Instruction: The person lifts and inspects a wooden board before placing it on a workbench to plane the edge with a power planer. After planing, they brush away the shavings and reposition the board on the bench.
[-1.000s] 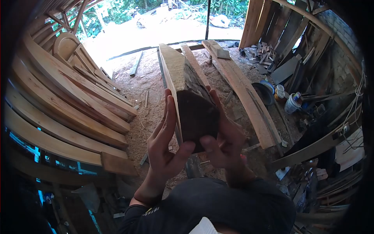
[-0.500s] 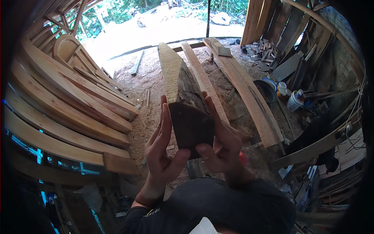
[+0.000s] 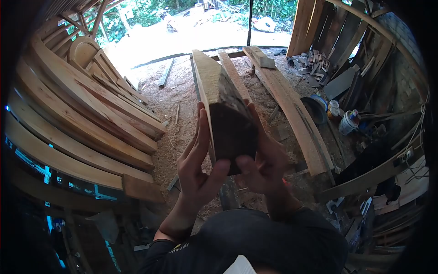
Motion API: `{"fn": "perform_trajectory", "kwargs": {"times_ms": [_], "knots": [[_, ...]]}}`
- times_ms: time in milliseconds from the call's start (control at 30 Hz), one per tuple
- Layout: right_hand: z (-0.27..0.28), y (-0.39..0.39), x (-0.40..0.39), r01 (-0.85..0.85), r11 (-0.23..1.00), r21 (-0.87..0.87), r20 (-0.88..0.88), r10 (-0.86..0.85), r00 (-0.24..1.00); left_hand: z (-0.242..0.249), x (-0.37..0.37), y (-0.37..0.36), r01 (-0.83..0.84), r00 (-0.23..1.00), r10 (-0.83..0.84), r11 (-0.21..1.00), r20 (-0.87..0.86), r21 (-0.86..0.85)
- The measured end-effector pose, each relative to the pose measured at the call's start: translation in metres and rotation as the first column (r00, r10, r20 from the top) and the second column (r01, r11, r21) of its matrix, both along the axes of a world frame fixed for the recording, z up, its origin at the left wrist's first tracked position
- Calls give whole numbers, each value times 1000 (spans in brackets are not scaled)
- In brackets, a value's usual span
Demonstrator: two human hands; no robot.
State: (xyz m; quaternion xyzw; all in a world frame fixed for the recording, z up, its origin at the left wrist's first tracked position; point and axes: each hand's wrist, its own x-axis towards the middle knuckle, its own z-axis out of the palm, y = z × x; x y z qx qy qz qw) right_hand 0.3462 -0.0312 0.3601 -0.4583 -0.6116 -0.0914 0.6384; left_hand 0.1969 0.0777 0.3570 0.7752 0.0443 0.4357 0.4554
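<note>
A thick wooden beam [image 3: 208, 77] points away from me, its dark end face towards my body. Its upper left side is pale and freshly sawn, while the right side is rough and dark like bark. My left hand [image 3: 196, 157] presses along the left side near the end, fingers stretched forward and thumb on the end face. On the opposite side my right hand [image 3: 267, 160] grips the beam in the same way, its thumb close to the left one. The far end's support is mostly hidden behind the beam.
Long planks [image 3: 292, 105] lie to the right, with a small wood block [image 3: 267, 62] on one. Several thick boards [image 3: 91, 109] are stacked at the left. A dark basin [image 3: 314, 110] and a paint bucket [image 3: 348, 122] stand at the right. Sawdust covers the ground [image 3: 171, 132].
Both hands have raised the beam's near end slightly and shifted it a little to the right in view. The whole scene has also shifted slightly right as the camera turned.
</note>
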Motion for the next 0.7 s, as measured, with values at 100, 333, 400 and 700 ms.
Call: {"fn": "perform_trajectory", "kwargs": {"times_ms": [100,333,400,700], "knots": [[-5,-2,4,11,1000,-6,6,-11,1000,-1,8,-1,-3,997,-1,999,83,50],[-8,-7,4,45,999,-26,0,-45,999,-2,13,-5,34,992,-42,997,121,69],[-7,-5,2,-22,1000,6,-106,23,994,-2,15,-1,33,990,-45,996,134,87],[-29,8,11,-84,991,104,-62,91,994,-5,15,3,3,986,-34,983,165,185]]}}
